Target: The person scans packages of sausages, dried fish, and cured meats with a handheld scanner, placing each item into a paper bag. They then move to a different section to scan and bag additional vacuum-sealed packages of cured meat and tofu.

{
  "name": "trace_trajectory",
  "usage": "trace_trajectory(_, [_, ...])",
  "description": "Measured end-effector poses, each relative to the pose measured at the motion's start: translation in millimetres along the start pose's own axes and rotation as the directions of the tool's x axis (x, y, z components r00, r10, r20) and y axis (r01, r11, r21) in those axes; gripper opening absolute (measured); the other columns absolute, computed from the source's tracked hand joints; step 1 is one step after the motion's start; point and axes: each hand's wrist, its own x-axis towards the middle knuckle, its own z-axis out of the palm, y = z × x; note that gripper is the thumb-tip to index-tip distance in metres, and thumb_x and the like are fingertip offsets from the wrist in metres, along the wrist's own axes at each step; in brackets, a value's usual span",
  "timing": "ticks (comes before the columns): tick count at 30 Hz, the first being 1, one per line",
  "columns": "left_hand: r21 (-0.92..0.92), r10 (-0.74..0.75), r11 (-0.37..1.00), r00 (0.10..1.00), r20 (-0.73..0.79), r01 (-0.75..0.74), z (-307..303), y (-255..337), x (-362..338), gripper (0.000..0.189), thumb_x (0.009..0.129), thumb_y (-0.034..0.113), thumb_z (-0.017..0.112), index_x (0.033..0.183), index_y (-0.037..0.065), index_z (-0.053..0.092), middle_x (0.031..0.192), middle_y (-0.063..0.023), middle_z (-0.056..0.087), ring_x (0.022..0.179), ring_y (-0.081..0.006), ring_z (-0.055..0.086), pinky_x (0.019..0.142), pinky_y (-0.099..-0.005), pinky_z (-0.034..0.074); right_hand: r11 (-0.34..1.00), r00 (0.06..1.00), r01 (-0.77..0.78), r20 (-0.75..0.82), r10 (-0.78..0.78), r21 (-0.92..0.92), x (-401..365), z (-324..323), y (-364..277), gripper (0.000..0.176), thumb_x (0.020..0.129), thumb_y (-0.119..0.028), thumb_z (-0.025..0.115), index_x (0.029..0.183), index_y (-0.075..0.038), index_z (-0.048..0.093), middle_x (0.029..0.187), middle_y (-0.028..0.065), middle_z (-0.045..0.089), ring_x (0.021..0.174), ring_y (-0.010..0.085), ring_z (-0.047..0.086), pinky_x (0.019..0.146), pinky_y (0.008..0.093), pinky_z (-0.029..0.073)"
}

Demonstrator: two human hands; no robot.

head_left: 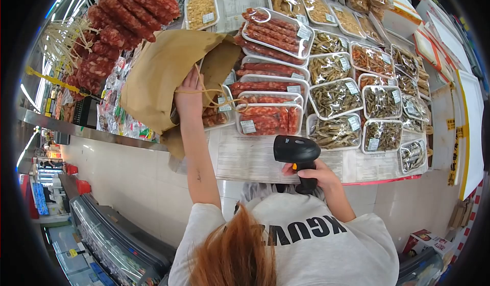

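Note:
My left hand (190, 94) is at the mouth of a brown paper bag (158, 71), with its fingers closed on the bag's edge beside the twine handles. The bag is tilted, its opening facing right; what it holds inside is hidden. Near my body, my right hand (319, 176) grips the handle of a black barcode scanner (296, 151), a finger by its yellow trigger. Wrapped trays of red sausages (270, 115) lie just beyond the scanner. A tray of sausage pieces (219, 111) sits partly behind my left hand and the bag.
Several wrapped trays of dried fish (334, 100) fill the table's right side. Bunches of sausages (115, 31) hang at upper left. Printed paper (245, 156) covers the table's near edge. White foam boxes (434, 56) stand at right, and a glass-topped cabinet (109, 240) is at lower left.

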Motion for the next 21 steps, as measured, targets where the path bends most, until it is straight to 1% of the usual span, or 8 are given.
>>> trace_trajectory(3, [-0.157, 0.006, 0.988, 0.998, -0.057, -0.014, 2.7, -1.1, 17.7, 0.040, 0.083, 0.029, 0.034, 0.114, 0.003, 0.034, 0.119, -0.0149, 0.035, 0.111, -0.0290, 0.032, 0.092, -0.0430, 0.027, 1.000, 1.000, 0.004, 0.004, -0.004, -0.009, -9.3, -1.7, -6.9, 0.036, 0.066, -0.004, 0.057, 0.100, 0.003, 0.047, 0.085, 0.0123, 0.055, 0.079, 0.0188, 0.054, 0.070, 0.0295, 0.044])
trace_trajectory(5, [-0.324, 0.029, 0.942, 0.981, -0.189, -0.090, 8.9, -2.2, 29.3, 0.041, 0.082, 0.027, 0.037, 0.113, 0.001, 0.035, 0.120, -0.0159, 0.034, 0.113, -0.0322, 0.028, 0.093, -0.0482, 0.024, 0.996, 0.995, -0.085, -0.060, 0.084, -0.010, -19.3, -6.4, -10.6, 0.035, 0.066, -0.005, 0.057, 0.099, 0.003, 0.047, 0.075, 0.0113, 0.056, 0.068, 0.0165, 0.056, 0.062, 0.0271, 0.045])
trace_trajectory(9, [-0.388, 0.091, 0.909, 0.982, -0.167, -0.150, 7.0, -5.9, 37.1, 0.037, 0.080, 0.024, 0.043, 0.108, 0.000, 0.040, 0.116, -0.0158, 0.038, 0.107, -0.0325, 0.036, 0.091, -0.0509, 0.027, 1.000, 0.992, -0.019, -0.124, 0.017, -0.019, -34.7, -14.9, -9.5, 0.036, 0.066, -0.009, 0.057, 0.098, 0.004, 0.047, 0.066, 0.0103, 0.056, 0.059, 0.0150, 0.054, 0.056, 0.0249, 0.043])
trace_trajectory(13, [-0.329, 0.099, 0.928, 0.968, -0.230, -0.173, 19.6, -0.3, 6.2, 0.033, 0.080, 0.020, 0.043, 0.107, 0.000, 0.042, 0.112, -0.0140, 0.043, 0.102, -0.0311, 0.041, 0.090, -0.0493, 0.030, 0.998, 0.985, 0.033, -0.168, -0.041, -0.050, -42.4, -23.6, -14.6, 0.038, 0.065, -0.016, 0.056, 0.095, 0.006, 0.046, 0.062, 0.0147, 0.053, 0.051, 0.0180, 0.051, 0.049, 0.0258, 0.041])
trace_trajectory(15, [-0.293, 0.053, 0.953, 0.994, -0.096, -0.079, 16.5, -0.7, -4.1, 0.028, 0.082, 0.015, 0.041, 0.103, -0.002, 0.043, 0.105, -0.0151, 0.046, 0.094, -0.0290, 0.047, 0.085, -0.0449, 0.038, 0.996, 0.992, 0.078, -0.101, -0.075, 0.031, -40.6, -28.9, -16.5, 0.039, 0.064, -0.016, 0.057, 0.094, 0.007, 0.046, 0.061, 0.0148, 0.052, 0.050, 0.0184, 0.051, 0.048, 0.0257, 0.041])
trace_trajectory(17, [-0.190, -0.035, 0.982, 0.983, -0.181, 0.000, 39.8, -1.9, -26.1, 0.024, 0.082, 0.010, 0.041, 0.100, -0.006, 0.043, 0.098, -0.0166, 0.047, 0.087, -0.0276, 0.050, 0.080, -0.0413, 0.044, 0.998, 0.993, 0.055, -0.100, -0.055, -0.008, -38.1, -29.7, -19.5, 0.040, 0.063, -0.016, 0.057, 0.094, 0.007, 0.045, 0.060, 0.0147, 0.052, 0.050, 0.0185, 0.051, 0.047, 0.0258, 0.041])
trace_trajectory(18, [-0.163, -0.016, 0.987, 0.990, -0.138, -0.006, 40.1, -7.2, -36.1, 0.023, 0.081, 0.007, 0.044, 0.098, -0.007, 0.042, 0.094, -0.0169, 0.048, 0.083, -0.0264, 0.052, 0.074, -0.0384, 0.048, 0.999, 0.995, 0.029, -0.092, -0.030, -0.014, -36.9, -29.1, -22.0, 0.040, 0.063, -0.016, 0.057, 0.093, 0.007, 0.046, 0.060, 0.0149, 0.052, 0.050, 0.0185, 0.051, 0.046, 0.0260, 0.041])
trace_trajectory(21, [-0.091, -0.081, 0.993, 0.991, -0.105, 0.072, 41.6, -15.0, -72.1, 0.022, 0.080, 0.004, 0.042, 0.099, -0.007, 0.040, 0.098, -0.0172, 0.048, 0.087, -0.0272, 0.051, 0.078, -0.0422, 0.044, 1.000, 0.999, -0.010, -0.046, 0.009, -0.024, -32.8, -33.9, -24.7, 0.041, 0.063, -0.016, 0.056, 0.095, 0.008, 0.045, 0.060, 0.0156, 0.052, 0.050, 0.0188, 0.051, 0.046, 0.0263, 0.041])
